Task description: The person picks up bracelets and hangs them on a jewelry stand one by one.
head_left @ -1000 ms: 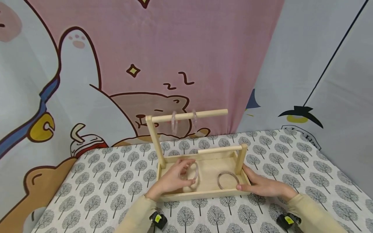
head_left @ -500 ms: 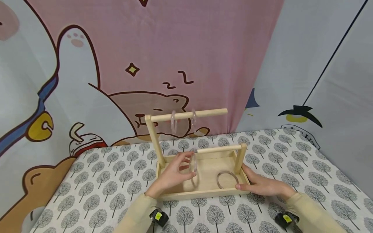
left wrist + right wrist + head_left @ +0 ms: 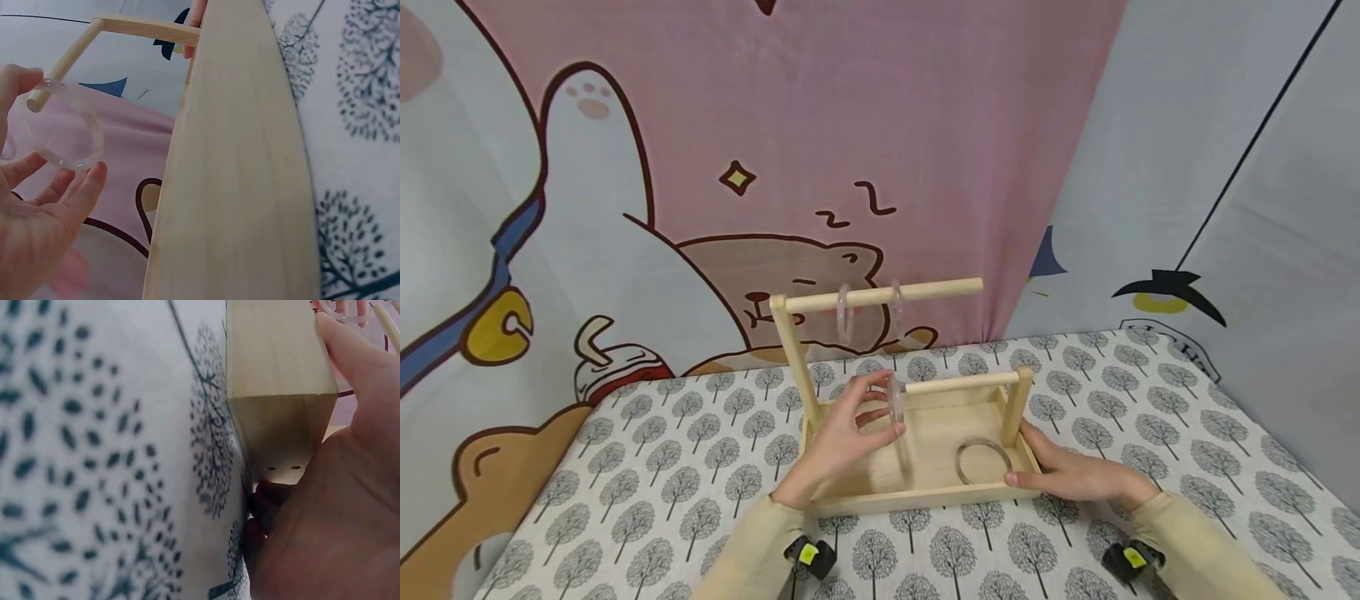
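On a white cloth printed with rows of dark, round-crowned trees, a shallow wooden tray is set, one long side turned toward the person. Beyond the cloth, the space is closed off by a hanging backdrop, on which a broad pink field is flanked by pale areas. A bear with a closed eye is drawn low on the pink, with a four-pointed star above it; at the far left a yellow bell is shown on a blue band, and at the right a black hat is drawn beneath a long dark line.

From a tall post at the tray's left end an upper bar is held out, and two translucent rings are hung on it. A third ring is seen in the right part of the tray. A fourth ring is pinched upright between the thumb and fingertips of the left hand, at the free end of the lower bar; whether the bar's tip is inside it cannot be told. The tray's right end is gripped by the right hand, its thumb laid over the front corner.
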Demonstrator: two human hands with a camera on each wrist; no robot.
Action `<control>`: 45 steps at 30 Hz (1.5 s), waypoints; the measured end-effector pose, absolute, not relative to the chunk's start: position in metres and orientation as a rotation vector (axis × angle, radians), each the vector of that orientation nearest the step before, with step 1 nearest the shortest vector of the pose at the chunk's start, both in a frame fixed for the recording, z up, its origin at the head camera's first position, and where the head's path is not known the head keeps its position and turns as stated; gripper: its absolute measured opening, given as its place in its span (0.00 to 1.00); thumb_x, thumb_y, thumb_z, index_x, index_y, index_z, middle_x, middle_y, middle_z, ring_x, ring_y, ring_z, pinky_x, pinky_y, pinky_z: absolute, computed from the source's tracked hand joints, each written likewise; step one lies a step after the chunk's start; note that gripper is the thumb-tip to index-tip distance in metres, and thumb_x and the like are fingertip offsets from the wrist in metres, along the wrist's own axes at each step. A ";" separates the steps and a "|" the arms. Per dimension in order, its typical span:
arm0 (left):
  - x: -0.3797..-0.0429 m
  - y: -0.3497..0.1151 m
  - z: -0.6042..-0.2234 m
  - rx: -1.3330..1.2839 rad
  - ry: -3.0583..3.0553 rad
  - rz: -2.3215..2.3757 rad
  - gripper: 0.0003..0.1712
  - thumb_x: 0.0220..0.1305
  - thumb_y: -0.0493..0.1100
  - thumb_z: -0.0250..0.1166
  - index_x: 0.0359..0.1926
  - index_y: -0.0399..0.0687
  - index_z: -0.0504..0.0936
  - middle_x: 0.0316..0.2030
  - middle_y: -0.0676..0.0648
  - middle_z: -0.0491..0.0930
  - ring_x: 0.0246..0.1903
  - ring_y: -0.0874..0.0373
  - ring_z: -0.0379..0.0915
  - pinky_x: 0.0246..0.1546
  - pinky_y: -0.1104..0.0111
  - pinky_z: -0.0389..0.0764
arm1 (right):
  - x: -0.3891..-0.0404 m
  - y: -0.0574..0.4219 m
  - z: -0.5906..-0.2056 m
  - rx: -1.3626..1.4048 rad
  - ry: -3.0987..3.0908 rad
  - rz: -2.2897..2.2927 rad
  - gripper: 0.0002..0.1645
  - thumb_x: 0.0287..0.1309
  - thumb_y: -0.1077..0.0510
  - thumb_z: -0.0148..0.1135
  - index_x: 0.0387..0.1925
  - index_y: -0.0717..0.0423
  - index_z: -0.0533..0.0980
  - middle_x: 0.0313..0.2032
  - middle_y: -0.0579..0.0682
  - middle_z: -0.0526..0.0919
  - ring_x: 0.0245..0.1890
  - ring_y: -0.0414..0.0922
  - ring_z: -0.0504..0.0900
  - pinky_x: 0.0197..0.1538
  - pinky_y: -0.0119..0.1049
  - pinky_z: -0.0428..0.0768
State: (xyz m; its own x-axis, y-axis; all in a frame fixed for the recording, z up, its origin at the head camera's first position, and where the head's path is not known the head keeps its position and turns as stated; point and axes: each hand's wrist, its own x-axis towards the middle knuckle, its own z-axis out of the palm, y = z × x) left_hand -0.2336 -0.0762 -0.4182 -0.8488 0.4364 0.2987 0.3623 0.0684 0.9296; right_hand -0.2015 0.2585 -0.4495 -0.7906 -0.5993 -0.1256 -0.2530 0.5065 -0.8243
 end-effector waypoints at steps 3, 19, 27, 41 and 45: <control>-0.235 -0.074 -0.416 0.868 2.239 1.953 0.43 0.52 0.28 0.71 0.68 0.37 0.63 0.58 0.38 0.66 0.57 0.43 0.67 0.58 0.61 0.73 | -0.202 0.259 -0.450 -0.718 2.355 -1.204 0.58 0.66 0.52 0.58 0.74 0.59 0.26 0.70 0.74 0.26 0.68 0.73 0.34 0.61 0.73 0.46; -0.238 -0.053 -0.399 0.972 2.238 1.956 0.44 0.51 0.29 0.72 0.68 0.40 0.64 0.57 0.38 0.66 0.56 0.45 0.69 0.56 0.64 0.74 | -0.206 0.257 -0.448 -0.686 2.339 -1.214 0.61 0.65 0.51 0.60 0.72 0.59 0.22 0.70 0.73 0.24 0.68 0.72 0.33 0.62 0.71 0.48; -0.240 -0.042 -0.398 1.016 2.280 1.926 0.43 0.50 0.30 0.74 0.67 0.41 0.65 0.57 0.38 0.67 0.55 0.43 0.68 0.55 0.64 0.74 | -0.206 0.258 -0.445 -0.596 2.361 -1.246 0.64 0.59 0.50 0.66 0.72 0.66 0.29 0.69 0.77 0.31 0.68 0.73 0.38 0.61 0.72 0.47; -0.244 -0.026 -0.385 1.111 2.624 1.590 0.43 0.49 0.47 0.77 0.66 0.46 0.69 0.58 0.48 0.75 0.57 0.51 0.70 0.58 0.56 0.71 | -0.204 0.258 -0.447 -0.631 2.386 -1.291 0.60 0.57 0.52 0.68 0.71 0.67 0.36 0.68 0.79 0.39 0.66 0.75 0.45 0.60 0.73 0.50; -0.245 -0.022 -0.384 1.138 2.626 1.565 0.42 0.49 0.47 0.77 0.64 0.44 0.70 0.56 0.48 0.77 0.55 0.53 0.72 0.57 0.60 0.72 | -0.203 0.258 -0.448 -0.622 2.392 -1.291 0.59 0.57 0.52 0.68 0.72 0.67 0.37 0.68 0.79 0.40 0.66 0.75 0.46 0.60 0.74 0.50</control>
